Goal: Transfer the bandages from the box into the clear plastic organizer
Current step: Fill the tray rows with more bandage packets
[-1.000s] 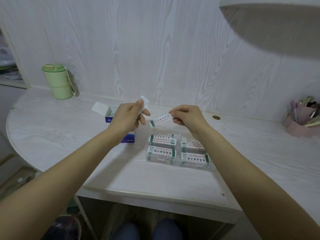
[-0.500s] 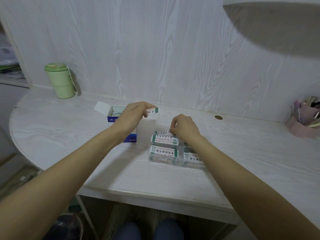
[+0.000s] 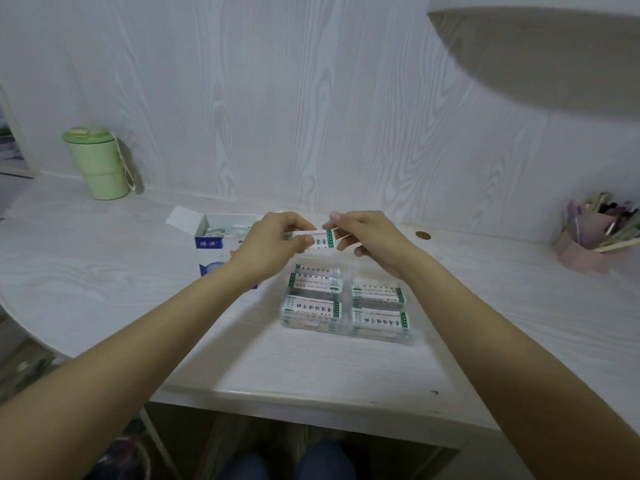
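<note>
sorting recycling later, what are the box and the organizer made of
Box: looks like thin cardboard with a glossy blue and white print, its flap folded open. Organizer: clear hard plastic by the look, since the bandages show through its walls.

White wood-grain desk [image 3: 104,271], green lidded cup [image 3: 97,162] at 10 o'clock, open blue-and-white box [image 3: 211,251] near centre, clear organizer [image 3: 346,299] just right of it, pink pen holder [image 3: 585,245] at 3 o'clock
</note>
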`<state>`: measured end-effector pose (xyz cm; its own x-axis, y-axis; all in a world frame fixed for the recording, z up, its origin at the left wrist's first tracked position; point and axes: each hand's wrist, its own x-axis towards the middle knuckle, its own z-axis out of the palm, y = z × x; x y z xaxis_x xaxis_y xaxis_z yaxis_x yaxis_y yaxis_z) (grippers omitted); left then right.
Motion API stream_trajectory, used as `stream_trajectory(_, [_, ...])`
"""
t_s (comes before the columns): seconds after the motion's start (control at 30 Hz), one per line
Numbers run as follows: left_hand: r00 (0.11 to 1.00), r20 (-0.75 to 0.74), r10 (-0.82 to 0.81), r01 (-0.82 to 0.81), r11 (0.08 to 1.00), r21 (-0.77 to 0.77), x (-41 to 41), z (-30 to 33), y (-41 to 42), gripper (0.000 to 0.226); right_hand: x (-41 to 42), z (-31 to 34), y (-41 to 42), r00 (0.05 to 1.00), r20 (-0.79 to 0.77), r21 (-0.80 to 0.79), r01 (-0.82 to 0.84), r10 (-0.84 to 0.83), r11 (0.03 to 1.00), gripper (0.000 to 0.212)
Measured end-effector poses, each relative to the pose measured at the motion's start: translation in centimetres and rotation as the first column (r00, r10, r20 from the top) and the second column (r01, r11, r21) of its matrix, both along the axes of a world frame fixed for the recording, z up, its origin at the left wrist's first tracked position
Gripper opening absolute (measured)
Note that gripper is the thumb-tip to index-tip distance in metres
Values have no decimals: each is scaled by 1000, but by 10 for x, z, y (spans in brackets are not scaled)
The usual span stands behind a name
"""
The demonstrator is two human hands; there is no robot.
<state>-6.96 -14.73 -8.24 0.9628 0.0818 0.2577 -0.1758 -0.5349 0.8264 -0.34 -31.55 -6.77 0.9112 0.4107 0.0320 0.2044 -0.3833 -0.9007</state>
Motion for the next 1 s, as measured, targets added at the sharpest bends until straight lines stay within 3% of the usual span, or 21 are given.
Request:
stream_trajectory(0.1, [998,-56,11,-6,995,95,9,-2,-11,7,-4,0,-6,997,66,-10,-51,51,999,10])
stream_trajectory(0.23, [993,-79,86,-59,953,297,16,-5,-20,20,3,-7,-8,987,118,-84,121,-111,989,5])
stream_trajectory(0.43, [977,-135,168,-36,745,666,28,-15,-20,46,19,-26,9,969,125,-372,244,-212,896,11])
stream_trajectory(0.77, [972,-212,102,101,632,769,30,-17,-22,53,22,-40,32,963,226,-668,261,-145,697,27])
stream_trajectory(1.0, [963,-248,104,135,611,780,36,-19,-25,51,29,-28,17,956,230,-667,290,-181,686,19])
